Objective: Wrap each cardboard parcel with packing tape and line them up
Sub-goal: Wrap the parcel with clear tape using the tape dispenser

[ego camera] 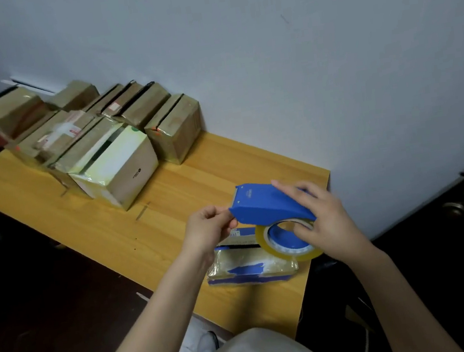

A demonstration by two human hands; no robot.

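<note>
Pale wall (296, 49) behind, yellow wooden table (169, 201) in front: your work sits at the table's near right corner.

The parcel (252, 270) in hand lies flat there, partly under your hands. Its long axis runs left to right, a broad face is up, and blue strips show along its near side. Just above it you hold the tape dispenser (267, 203). Its long axis slants from the cutter nose at far left down to the tape roll (309, 254) at near right, so the nose points away from you and leftward.

Your right hand (327, 216) wraps the dispenser's rear, fingers curled over the roll. Your left hand (208, 226) pinches at the nose with thumb and forefinger; whether the tape end is between them cannot be told.

To do this step well, I judge you should draw out a clean length, keep it taut, and lay it along the parcel's long axis before pressing down.

The wrapped parcels (171, 130) stand in rows at far left against the wall.
</note>
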